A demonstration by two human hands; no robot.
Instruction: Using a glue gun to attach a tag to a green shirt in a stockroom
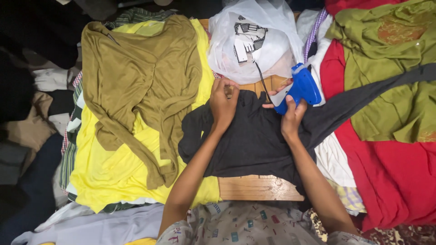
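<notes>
tagging gun over the dark garment

i saw one blue plastic tagging gun (pixel 301 87) in the right hand (pixel 292 117), fingers wrapped closed around its grip. its long axis ran on a slant, the pale nose end pointing left and slightly down toward the top edge of the dark grey garment (pixel 254 140), the blue back end rising toward the far right.

the left hand (pixel 222 103) sat just beside it, fingers curled shut, pinching that same top edge of the soft knit cloth. the one dark grey garment lay spread over the middle of the wooden bench (pixel 259 187), whose bare grained boards showed at the near edge.

to the left lay one olive top (pixel 141 81), limp and draped, on one yellow garment (pixel 100 177). one thin, crinkled white plastic bag (pixel 254 41) sat at the far edge. at the right i counted one red cloth (pixel 390 177) under one green cloth (pixel 390 68).
</notes>
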